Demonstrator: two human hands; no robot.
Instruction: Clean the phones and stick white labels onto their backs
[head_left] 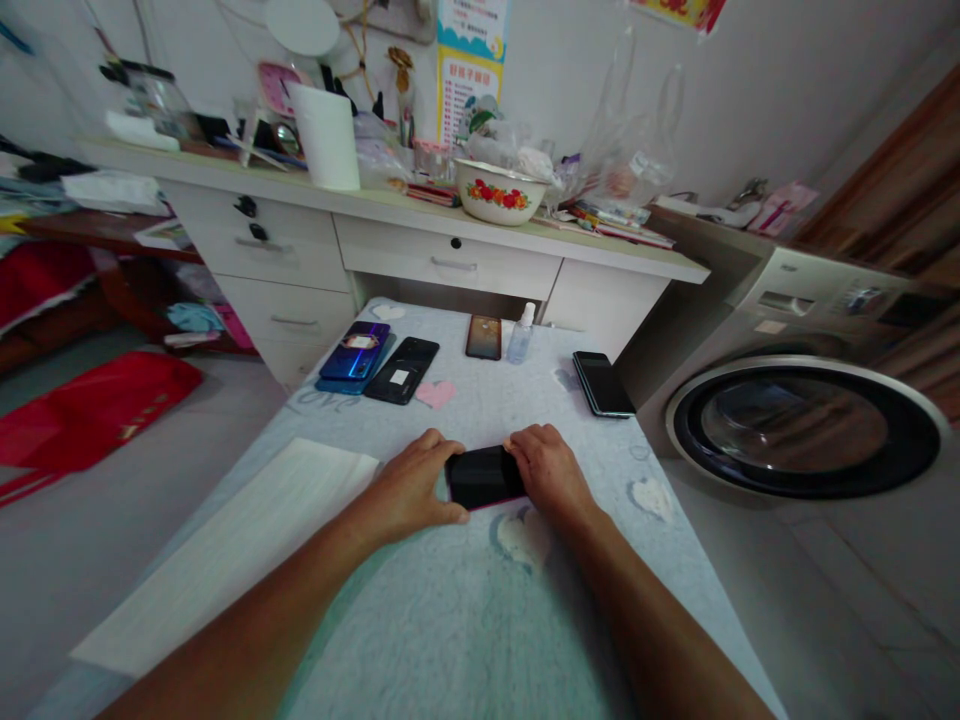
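A smartphone (pixel 486 478) with a dark screen facing up and a reddish lower edge lies sideways between my hands, over the cloth-covered table (pixel 420 620). My left hand (pixel 417 484) grips its left end, thumb at the near corner and fingers at the far one. At the other end, my right hand (pixel 546 468) has its fingers closed on the far right corner. Beyond them are a black phone (pixel 403 371), a blue phone (pixel 355 350) stacked on another, a brown phone case or phone (pixel 484 337) and a clear spray bottle (pixel 520 335).
Stacked phones (pixel 602 384) lie near the table's right edge. A long pale sheet (pixel 232 550) covers part of the left side. A white drawer desk (pixel 450 250) stands behind, holding a flowered bowl (pixel 502 192) and a paper roll (pixel 326 137). To the right is a washing machine (pixel 795 300).
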